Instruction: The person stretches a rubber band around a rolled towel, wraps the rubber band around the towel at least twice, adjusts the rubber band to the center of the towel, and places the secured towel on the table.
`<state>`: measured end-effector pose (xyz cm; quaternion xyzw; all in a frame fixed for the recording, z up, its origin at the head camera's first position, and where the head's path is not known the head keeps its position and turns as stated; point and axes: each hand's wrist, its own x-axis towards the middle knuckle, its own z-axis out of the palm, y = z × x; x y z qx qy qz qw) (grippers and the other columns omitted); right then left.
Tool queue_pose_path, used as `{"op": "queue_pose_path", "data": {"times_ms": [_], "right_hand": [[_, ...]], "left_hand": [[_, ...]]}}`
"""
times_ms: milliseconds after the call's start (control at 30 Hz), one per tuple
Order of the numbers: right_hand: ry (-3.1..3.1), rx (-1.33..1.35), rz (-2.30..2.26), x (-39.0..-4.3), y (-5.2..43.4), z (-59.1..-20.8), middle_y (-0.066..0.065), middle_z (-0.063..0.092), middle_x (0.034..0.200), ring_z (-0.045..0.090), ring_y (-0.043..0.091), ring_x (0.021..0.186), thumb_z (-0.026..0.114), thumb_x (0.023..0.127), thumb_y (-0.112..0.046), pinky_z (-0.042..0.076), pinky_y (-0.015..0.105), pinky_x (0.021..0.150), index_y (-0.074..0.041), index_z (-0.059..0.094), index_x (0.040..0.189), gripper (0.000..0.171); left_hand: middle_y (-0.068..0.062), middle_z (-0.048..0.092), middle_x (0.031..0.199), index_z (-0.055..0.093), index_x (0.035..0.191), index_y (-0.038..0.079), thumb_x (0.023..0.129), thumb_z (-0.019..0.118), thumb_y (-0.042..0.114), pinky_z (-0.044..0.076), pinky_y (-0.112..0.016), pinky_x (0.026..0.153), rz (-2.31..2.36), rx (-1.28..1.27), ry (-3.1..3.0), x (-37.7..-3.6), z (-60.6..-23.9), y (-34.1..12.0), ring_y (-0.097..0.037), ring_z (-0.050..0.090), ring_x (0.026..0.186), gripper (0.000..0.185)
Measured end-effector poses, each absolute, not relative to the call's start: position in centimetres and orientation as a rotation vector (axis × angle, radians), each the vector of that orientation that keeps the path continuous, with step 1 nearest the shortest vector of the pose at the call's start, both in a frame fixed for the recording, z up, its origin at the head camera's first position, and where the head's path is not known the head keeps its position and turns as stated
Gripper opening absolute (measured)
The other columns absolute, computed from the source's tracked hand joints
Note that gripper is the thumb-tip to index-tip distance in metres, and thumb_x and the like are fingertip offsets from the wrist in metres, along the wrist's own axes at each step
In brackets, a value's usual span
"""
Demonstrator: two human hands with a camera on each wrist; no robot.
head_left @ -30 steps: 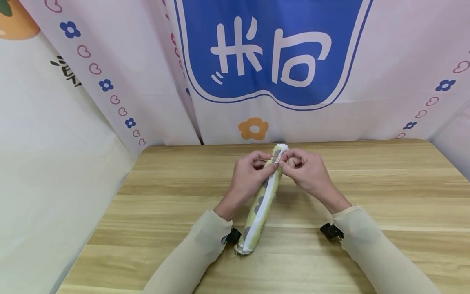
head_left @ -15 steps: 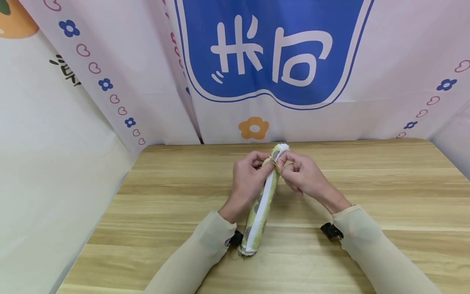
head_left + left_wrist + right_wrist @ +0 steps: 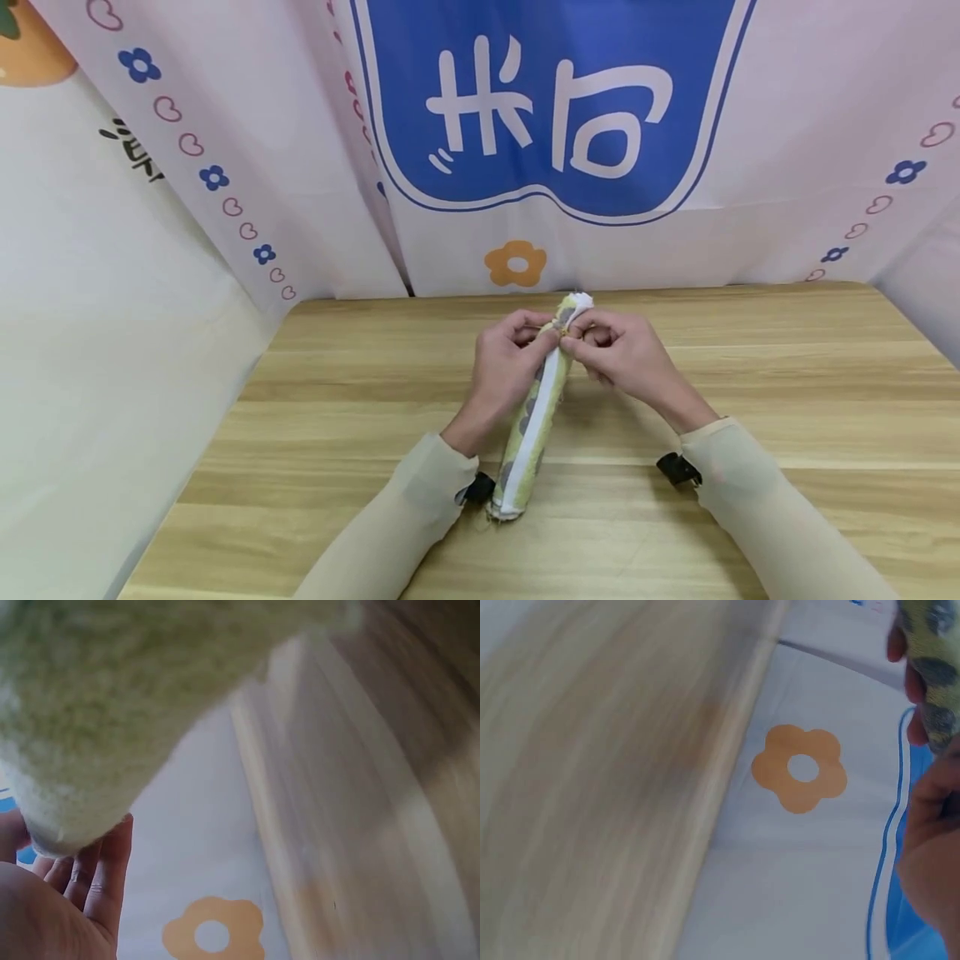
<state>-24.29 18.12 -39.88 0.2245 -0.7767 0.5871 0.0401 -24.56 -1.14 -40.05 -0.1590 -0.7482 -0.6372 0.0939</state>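
Note:
A rolled yellow-green towel [image 3: 534, 421] with grey spots and a white edge stripe lies lengthwise on the wooden table [image 3: 787, 392], its far end lifted. My left hand [image 3: 506, 362] grips the roll near that far end from the left. From the right, my right hand [image 3: 611, 346] pinches the same end with curled fingers. In the left wrist view the fuzzy green towel [image 3: 112, 705] fills the top, with my fingers [image 3: 101, 874] below it. The right wrist view shows the spotted towel [image 3: 934, 667] end at the top right, beside my fingers [image 3: 930, 825].
A pink-and-white printed backdrop [image 3: 525, 150] with a blue panel and an orange flower [image 3: 516, 262] stands right behind the table's far edge. A white cloth wall [image 3: 105, 350] closes the left side. Bare tabletop lies on both sides of the towel.
Both hands have kept hold of the towel's far end. The right hand's fingers shifted slightly on it, and the roll's near end moved a little to the right.

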Motion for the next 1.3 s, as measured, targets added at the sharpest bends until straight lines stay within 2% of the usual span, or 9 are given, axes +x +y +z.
{"op": "queue_pose_path", "data": {"times_ms": [133,300,467,633,800,933,1167,1300], "right_hand": [[-2.448,0.662,1.943,-24.3,18.3,-39.4,0.01,0.051,0.056,0.045,0.016,0.042,0.075,0.101,-0.016,0.04,0.033,0.037,-0.006,0.067,0.098,0.012],[-2.494,0.753,1.732,-24.5,18.4,-39.0,0.007,0.056,0.065,0.051,0.019,0.048,0.073,0.102,-0.014,0.043,0.03,0.044,-0.008,0.067,0.098,0.009],[-2.475,0.739,1.564,-24.6,18.6,-38.7,0.007,0.06,0.079,0.056,0.021,0.059,0.073,0.102,-0.013,0.046,0.027,0.05,-0.01,0.064,0.097,0.011],[-2.442,0.745,1.611,-24.6,18.6,-38.7,0.009,0.061,0.082,0.058,0.022,0.062,0.073,0.102,-0.01,0.05,0.028,0.051,-0.008,0.063,0.098,0.011],[-2.429,0.792,1.653,-24.6,19.0,-38.7,0.009,0.064,0.083,0.059,0.022,0.061,0.075,0.1,-0.008,0.051,0.029,0.05,-0.008,0.065,0.102,0.011],[-2.437,0.816,1.677,-24.6,19.4,-38.4,0.01,0.065,0.085,0.059,0.024,0.063,0.08,0.096,-0.007,0.051,0.029,0.051,-0.008,0.068,0.108,0.017],[-2.48,0.788,1.468,-24.5,19.0,-38.0,0.003,0.068,0.09,0.064,0.02,0.082,0.085,0.093,-0.012,0.057,0.03,0.068,-0.01,0.073,0.107,0.019],[-2.465,0.801,1.414,-24.3,18.4,-37.9,0.001,0.068,0.088,0.064,0.019,0.081,0.084,0.094,-0.012,0.058,0.032,0.068,-0.01,0.074,0.105,0.015]], "left_hand": [[-0.003,0.078,0.086,0.079,0.111,0.005,0.099,0.074,0.012,0.054,-0.023,0.055,-1.853,-0.482,-2.21,-24.7,-40.0,-1.1,-0.012,0.068,0.066,0.015],[-0.003,0.078,0.087,0.079,0.112,0.004,0.099,0.075,0.012,0.055,-0.023,0.056,-1.849,-0.462,-2.171,-24.8,-40.1,-1.1,-0.012,0.069,0.068,0.015],[-0.004,0.079,0.095,0.077,0.114,0.005,0.099,0.078,0.014,0.061,-0.028,0.064,-1.988,-0.492,-2.148,-24.8,-39.9,-1.3,-0.018,0.073,0.076,0.018],[-0.009,0.08,0.101,0.073,0.119,0.001,0.098,0.078,0.01,0.062,-0.029,0.072,-2.031,-0.608,-2.174,-25.5,-40.0,-2.0,-0.018,0.075,0.085,0.023],[-0.011,0.08,0.1,0.072,0.121,0.001,0.099,0.076,0.01,0.06,-0.028,0.072,-2.033,-0.707,-2.179,-25.9,-39.9,-2.6,-0.019,0.076,0.087,0.024],[-0.01,0.08,0.098,0.072,0.12,0.0,0.099,0.075,0.01,0.06,-0.028,0.073,-2.021,-0.734,-2.182,-26.0,-39.5,-2.9,-0.019,0.076,0.086,0.023],[-0.01,0.08,0.097,0.073,0.119,0.0,0.099,0.076,0.011,0.06,-0.028,0.072,-2.005,-0.718,-2.196,-26.0,-39.3,-3.0,-0.018,0.076,0.085,0.024],[-0.008,0.08,0.096,0.074,0.123,0.001,0.098,0.079,0.017,0.058,-0.026,0.068,-1.967,-0.68,-2.215,-25.9,-39.1,-3.0,-0.018,0.074,0.083,0.03]]}}
